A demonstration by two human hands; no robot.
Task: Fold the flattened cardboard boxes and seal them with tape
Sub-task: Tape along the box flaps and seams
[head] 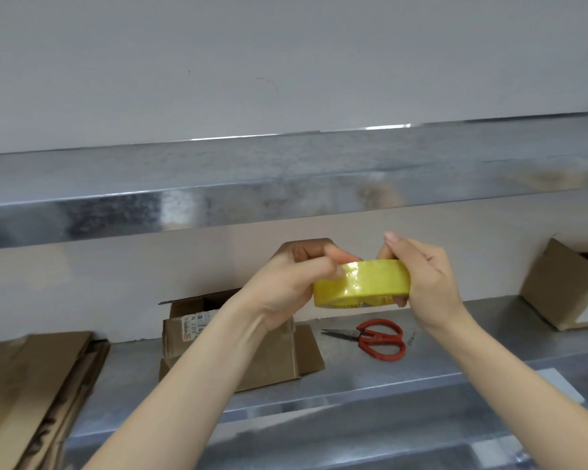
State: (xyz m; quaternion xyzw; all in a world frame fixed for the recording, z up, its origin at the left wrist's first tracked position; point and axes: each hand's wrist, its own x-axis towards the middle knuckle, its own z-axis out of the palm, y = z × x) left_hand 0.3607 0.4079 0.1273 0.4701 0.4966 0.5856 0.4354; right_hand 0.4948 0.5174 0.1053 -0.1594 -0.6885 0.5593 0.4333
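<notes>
A yellow roll of tape (pixel 370 283) is held up in front of me, above the metal table (pixel 421 354). My right hand (pixel 428 283) grips its right side, fingers curled round the rim. My left hand (pixel 292 276) holds the left side, thumb and fingers pinching at the roll's outer face. Below my left forearm a folded cardboard box (pixel 275 354) with open flaps and a white label stands on the table. A stack of flattened cardboard boxes (pixel 28 385) lies at the left.
Red-handled scissors (pixel 377 337) lie on the table right of the box. Another cardboard box (pixel 564 286) sits at the far right. A steel shelf (pixel 252 188) runs across above the table, against a white wall.
</notes>
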